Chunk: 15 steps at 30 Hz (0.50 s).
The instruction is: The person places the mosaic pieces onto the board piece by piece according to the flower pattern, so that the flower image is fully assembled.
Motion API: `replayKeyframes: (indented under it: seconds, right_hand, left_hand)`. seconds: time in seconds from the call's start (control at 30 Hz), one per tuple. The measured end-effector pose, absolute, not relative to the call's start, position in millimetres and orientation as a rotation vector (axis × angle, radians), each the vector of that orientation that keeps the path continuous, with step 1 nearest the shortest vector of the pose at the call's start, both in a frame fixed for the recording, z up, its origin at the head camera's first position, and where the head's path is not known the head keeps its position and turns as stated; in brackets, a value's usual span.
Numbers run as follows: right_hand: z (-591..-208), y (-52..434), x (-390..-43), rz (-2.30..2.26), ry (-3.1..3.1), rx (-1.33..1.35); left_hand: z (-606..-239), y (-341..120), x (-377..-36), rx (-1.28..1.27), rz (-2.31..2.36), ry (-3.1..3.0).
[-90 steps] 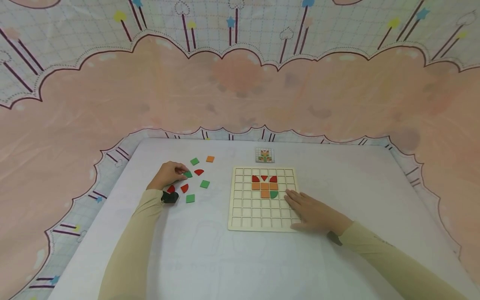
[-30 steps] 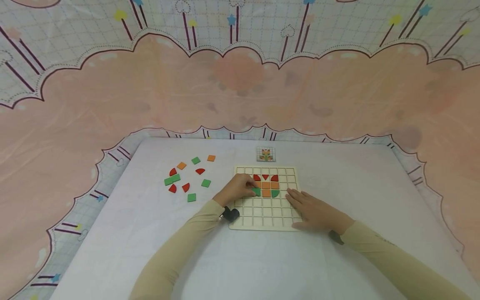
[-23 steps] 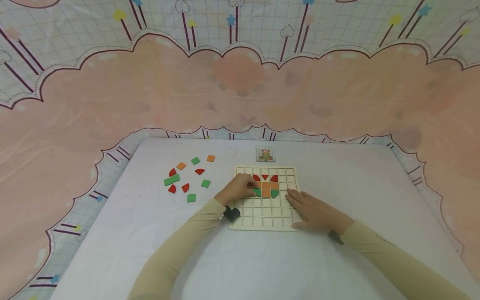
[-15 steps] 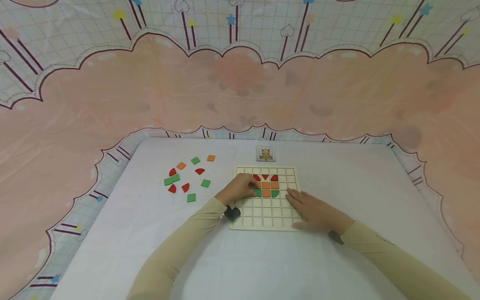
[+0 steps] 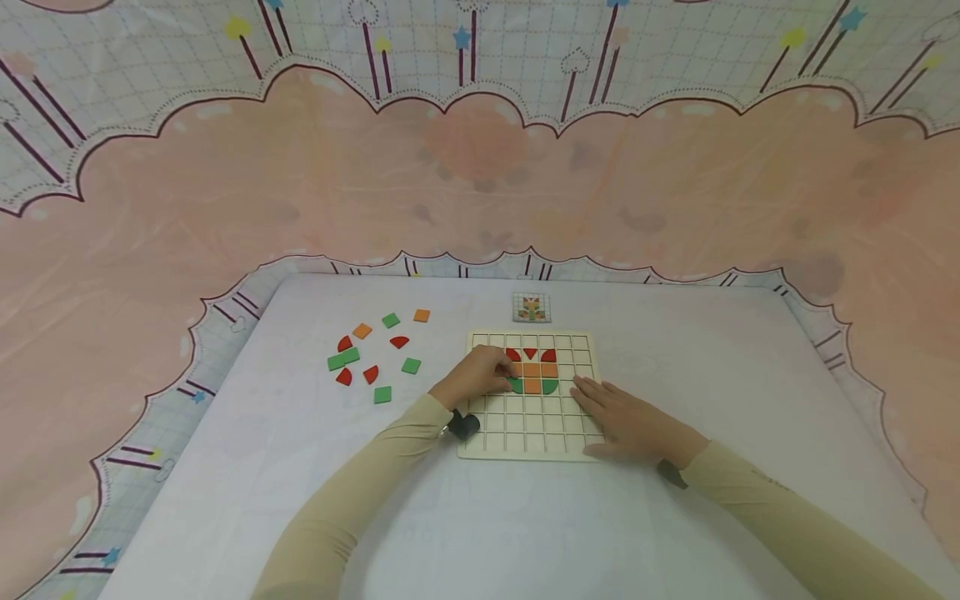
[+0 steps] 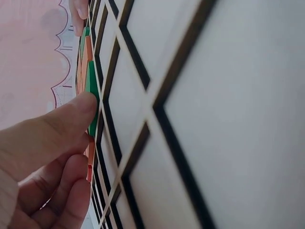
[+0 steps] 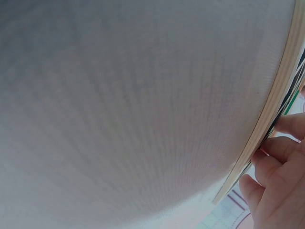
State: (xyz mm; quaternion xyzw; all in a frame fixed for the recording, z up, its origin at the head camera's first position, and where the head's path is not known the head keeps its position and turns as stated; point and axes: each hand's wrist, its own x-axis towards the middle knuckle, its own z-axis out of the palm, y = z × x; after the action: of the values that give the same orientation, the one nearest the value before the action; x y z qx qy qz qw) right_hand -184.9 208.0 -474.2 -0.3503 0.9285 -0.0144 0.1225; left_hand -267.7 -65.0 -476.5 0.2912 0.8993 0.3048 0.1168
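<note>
A wooden grid board lies on the white table. Red, orange and green tiles fill some of its upper cells. My left hand sits at the board's left side. Its thumb and curled fingers pinch a green quarter-circle tile that lies in a cell left of an orange tile. The same green tile shows edge-on in the left wrist view. My right hand lies flat on the board's lower right part, fingers straight. Its fingers rest by the board's edge.
Loose tiles lie left of the board: orange, green, red, another green. A small pattern card sits behind the board. A pink and white patterned cloth hangs behind the table.
My left hand carried a green tile from the loose pile to the board and set it into a cell. Over the last half second nothing visibly moved. The right hand stayed flat.
</note>
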Motion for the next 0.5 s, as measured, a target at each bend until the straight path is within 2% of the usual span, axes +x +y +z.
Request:
replayKeyframes:
  seconds: [0.5]
  right_hand:
    - [-475.1, 208.1, -185.1, -0.029, 2.710, -1.028]
  left_hand:
    - [-478.8, -68.7, -268.6, 0.826, 0.927, 2.634]
